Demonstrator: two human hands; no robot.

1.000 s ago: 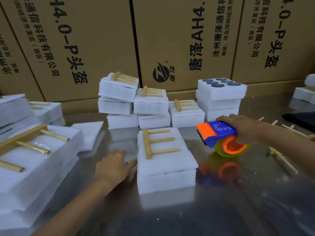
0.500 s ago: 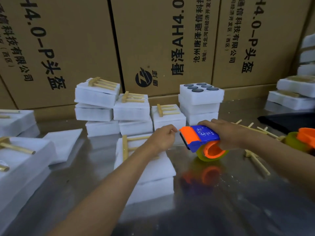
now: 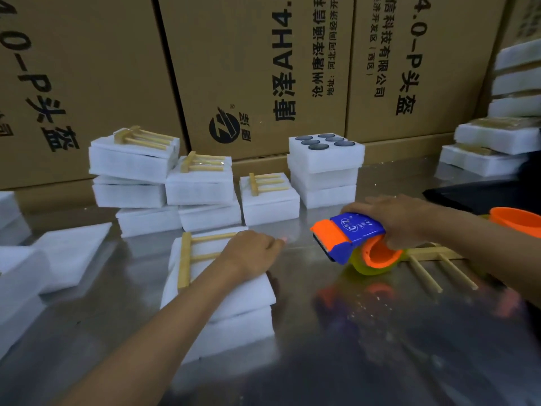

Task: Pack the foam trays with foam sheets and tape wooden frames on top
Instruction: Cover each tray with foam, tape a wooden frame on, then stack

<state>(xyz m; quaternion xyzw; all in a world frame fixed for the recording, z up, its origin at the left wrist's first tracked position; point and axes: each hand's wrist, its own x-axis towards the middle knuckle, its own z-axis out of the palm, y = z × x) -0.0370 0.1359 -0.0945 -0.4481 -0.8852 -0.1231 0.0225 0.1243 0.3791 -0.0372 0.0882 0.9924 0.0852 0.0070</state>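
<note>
Head view: both hands work at a shiny metal desk (image 3: 336, 341) in front of tall cardboard boxes (image 3: 263, 68).
Right grip: the right hand (image 3: 395, 221) is wrapped around a blue and orange tape dispenser (image 3: 348, 238), fingers closed over its top, the roll resting on the desk.
Left grip: the left hand (image 3: 251, 253) lies curled on the near foam tray (image 3: 222, 297), pressing down the ends of the wooden frame (image 3: 190, 259); whether it pinches a tape end cannot be told.
Tape: no strip can be made out between the dispenser and the left hand.
Task thing: the frame sits on the foam sheet that tops the near tray, its crossbar to the left and its rods running under the left hand.
Step in hand: likely starting the tape run across the frame.
Nearby: loose frames (image 3: 433, 268) lie just behind the dispenser; finished trays (image 3: 164, 177) are stacked at the back, and an open tray with dark discs (image 3: 325, 148) tops another stack.
Risk: the frame lies loose, so a pull on the tape could slide it askew if the left hand eases off.
Risk: the light foam stack could shift on the slick desk.
</note>
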